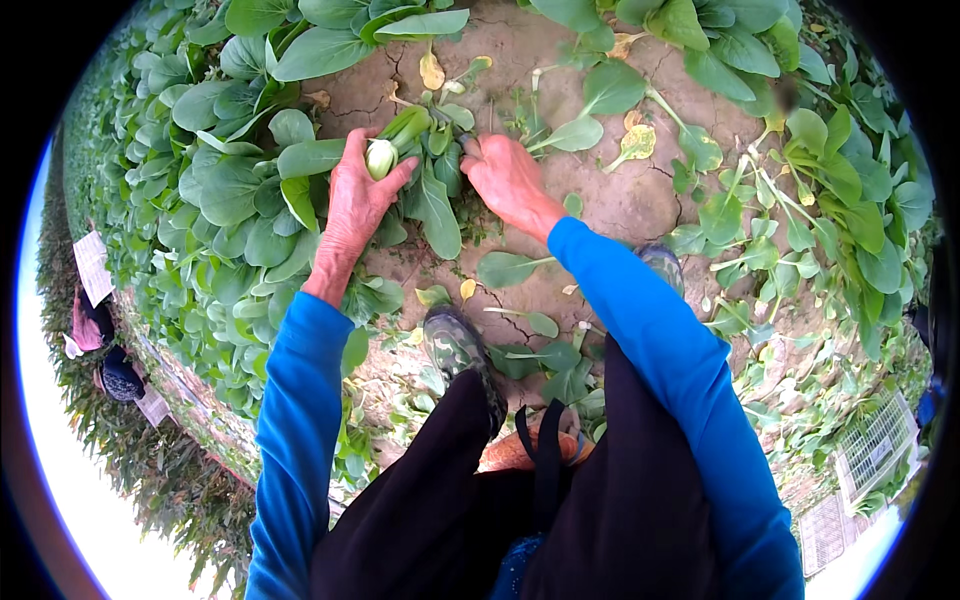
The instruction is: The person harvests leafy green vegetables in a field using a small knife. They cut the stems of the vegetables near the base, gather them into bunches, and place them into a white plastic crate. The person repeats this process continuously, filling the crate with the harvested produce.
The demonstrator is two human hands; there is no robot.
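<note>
My left hand (356, 191) is closed around a head of bok choy (382, 159), its pale, rounded base showing between thumb and fingers. Green leaves spread out from beneath it. Just to the right, my right hand (510, 178) grips a small dark tool (469, 144), which looks like a knife; its far end runs among the stalks and leaves and is partly hidden. Only a short gap separates the two hands, both low over the cracked soil (630, 199).
Dense bok choy plants (232, 184) stand at left, more plants (862, 180) at right. Cut leaves (506, 268) litter the soil around my camouflage boot (456, 341). A plastic crate (874, 450) lies at lower right. People (120, 371) are at the far left edge.
</note>
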